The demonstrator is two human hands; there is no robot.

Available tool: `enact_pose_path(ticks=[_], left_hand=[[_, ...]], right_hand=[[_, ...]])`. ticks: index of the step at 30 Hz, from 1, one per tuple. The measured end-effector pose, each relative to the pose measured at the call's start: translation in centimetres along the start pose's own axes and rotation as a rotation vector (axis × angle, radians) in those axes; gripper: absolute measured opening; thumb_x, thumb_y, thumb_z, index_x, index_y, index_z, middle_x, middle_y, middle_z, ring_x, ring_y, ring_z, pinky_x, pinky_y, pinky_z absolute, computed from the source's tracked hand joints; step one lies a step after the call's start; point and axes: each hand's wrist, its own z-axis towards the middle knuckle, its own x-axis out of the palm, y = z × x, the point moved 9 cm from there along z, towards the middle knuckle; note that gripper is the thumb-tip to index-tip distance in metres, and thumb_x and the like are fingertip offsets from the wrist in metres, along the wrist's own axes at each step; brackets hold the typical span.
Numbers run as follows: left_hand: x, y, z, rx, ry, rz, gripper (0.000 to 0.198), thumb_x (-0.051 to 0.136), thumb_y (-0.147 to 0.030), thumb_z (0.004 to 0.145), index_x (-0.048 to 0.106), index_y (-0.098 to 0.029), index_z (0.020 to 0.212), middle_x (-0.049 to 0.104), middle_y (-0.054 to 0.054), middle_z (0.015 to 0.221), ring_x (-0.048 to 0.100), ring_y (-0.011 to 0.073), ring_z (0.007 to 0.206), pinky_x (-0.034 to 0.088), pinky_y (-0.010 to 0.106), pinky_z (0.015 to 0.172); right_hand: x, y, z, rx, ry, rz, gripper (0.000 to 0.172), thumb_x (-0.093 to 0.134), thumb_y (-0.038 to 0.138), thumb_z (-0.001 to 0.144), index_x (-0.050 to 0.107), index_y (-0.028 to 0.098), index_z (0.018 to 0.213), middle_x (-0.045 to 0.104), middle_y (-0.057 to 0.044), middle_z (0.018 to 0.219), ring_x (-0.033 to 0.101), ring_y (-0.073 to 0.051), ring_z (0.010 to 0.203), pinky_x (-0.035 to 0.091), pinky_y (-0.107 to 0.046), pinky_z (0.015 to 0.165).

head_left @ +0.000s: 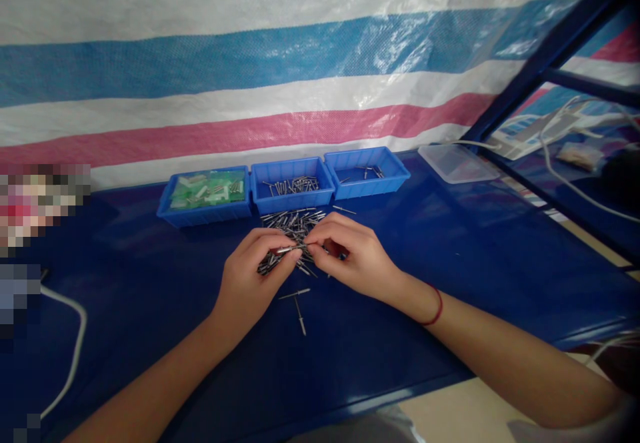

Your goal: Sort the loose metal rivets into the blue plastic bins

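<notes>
My left hand (256, 266) is closed in a pinch around a slim metal pop rivet (286, 249). The fingertips of my right hand (357, 253) are pinched together at the other end of this rivet, close to the left fingertips. Below and behind both hands lies a heap of loose pop rivets (290, 219), partly hidden by the fingers. Two single rivets (301, 323) lie crossed on the blue table nearer to me. Another rivet (344, 210) rests just beyond the right hand.
Three blue bins stand in a row behind the heap: the left bin (205, 217) holds green packets, the middle bin (295, 201) several rivets, the right bin (370, 188) a few. A clear plastic lid (457, 165) and white cables (75, 336) lie on the blue table (450, 243).
</notes>
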Motion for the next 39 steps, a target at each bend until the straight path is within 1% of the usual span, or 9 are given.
enact_pose_path(ticks=[4, 7, 11, 13, 16, 22, 28, 33, 39], left_hand=[[0.2, 0.0, 0.0, -0.029, 0.054, 0.053, 0.014, 0.063, -0.026, 0.086, 0.061, -0.019, 0.098, 0.064, 0.002, 0.094, 0.061, 0.0145, 0.081, 0.050, 0.028, 0.076], [0.6, -0.4, 0.3, -0.021, 0.162, 0.103, 0.020, 0.060, -0.026, 0.087, 0.058, -0.020, 0.107, 0.064, 0.002, 0.092, 0.060, 0.0141, 0.079, 0.049, 0.028, 0.076], [1.5, -2.2, 0.2, 0.168, 0.420, 0.158, 0.016, 0.050, -0.017, 0.091, 0.063, -0.020, 0.098, 0.065, 0.003, 0.096, 0.059, 0.0165, 0.090, 0.045, 0.032, 0.084], [2.3, -2.6, -0.5, 0.231, 0.574, 0.171, 0.021, 0.050, -0.015, 0.089, 0.065, -0.022, 0.103, 0.065, 0.003, 0.101, 0.058, 0.0172, 0.093, 0.043, 0.033, 0.086], [3.1, -2.4, -1.4, 0.254, 0.701, 0.199, 0.023, 0.057, -0.019, 0.086, 0.066, -0.025, 0.106, 0.063, 0.003, 0.107, 0.057, 0.0186, 0.097, 0.042, 0.035, 0.090], [4.9, -2.3, -2.6, 0.344, 0.728, 0.306, 0.015, 0.054, -0.030, 0.092, 0.069, -0.028, 0.097, 0.063, 0.002, 0.102, 0.056, 0.0182, 0.093, 0.040, 0.033, 0.084], [4.2, -2.3, -1.6, 0.367, 0.506, 0.380, 0.017, 0.049, -0.021, 0.094, 0.066, -0.021, 0.091, 0.067, 0.003, 0.100, 0.059, 0.0182, 0.091, 0.041, 0.032, 0.080], [1.8, -1.4, -0.1, 0.218, 0.287, 0.244, 0.013, 0.049, -0.019, 0.094, 0.062, -0.017, 0.094, 0.068, 0.005, 0.093, 0.062, 0.0171, 0.088, 0.046, 0.030, 0.081], [0.8, 1.6, -0.1, -0.133, 0.137, -0.030, 0.017, 0.062, -0.029, 0.087, 0.062, -0.021, 0.102, 0.069, 0.000, 0.086, 0.065, 0.0140, 0.075, 0.051, 0.025, 0.069]], right_hand=[[0.4, -1.7, 0.0, 0.148, 0.014, 0.073, 0.011, 0.055, 0.020, 0.088, 0.065, 0.016, 0.084, 0.058, -0.002, 0.075, 0.051, -0.010, 0.065, 0.041, -0.025, 0.060], [-1.4, -5.0, -0.4, 0.396, -0.203, 0.221, 0.015, 0.058, 0.030, 0.086, 0.064, 0.017, 0.081, 0.057, 0.000, 0.070, 0.048, -0.009, 0.058, 0.038, -0.024, 0.053], [-4.8, -9.4, -1.4, 0.637, -0.544, 0.406, 0.024, 0.064, 0.041, 0.078, 0.065, 0.017, 0.082, 0.046, 0.005, 0.058, 0.037, -0.006, 0.047, 0.028, -0.020, 0.042], [-5.8, -10.9, -1.7, 0.725, -0.626, 0.502, 0.026, 0.067, 0.041, 0.075, 0.066, 0.017, 0.086, 0.045, 0.006, 0.061, 0.034, -0.004, 0.044, 0.023, -0.019, 0.038], [-6.2, -11.8, -2.0, 0.801, -0.670, 0.595, 0.026, 0.066, 0.037, 0.073, 0.067, 0.017, 0.090, 0.047, 0.005, 0.068, 0.033, -0.003, 0.043, 0.018, -0.019, 0.036], [-3.7, -10.6, -1.8, 0.785, -0.501, 0.620, 0.023, 0.060, 0.034, 0.078, 0.067, 0.017, 0.092, 0.048, 0.004, 0.067, 0.034, -0.004, 0.044, 0.019, -0.019, 0.037], [-2.0, -7.3, -0.4, 0.551, -0.198, 0.336, 0.018, 0.055, 0.029, 0.085, 0.066, 0.015, 0.081, 0.053, 0.002, 0.065, 0.043, -0.007, 0.053, 0.033, -0.021, 0.047], [1.0, -2.4, 0.2, 0.263, 0.212, 0.112, 0.014, 0.057, 0.024, 0.086, 0.065, 0.015, 0.078, 0.059, 0.000, 0.070, 0.049, -0.009, 0.059, 0.037, -0.022, 0.054], [1.9, -1.3, -0.1, 0.155, 0.252, 0.046, 0.014, 0.056, 0.023, 0.089, 0.066, 0.015, 0.084, 0.060, -0.001, 0.071, 0.052, -0.009, 0.062, 0.039, -0.022, 0.059]])
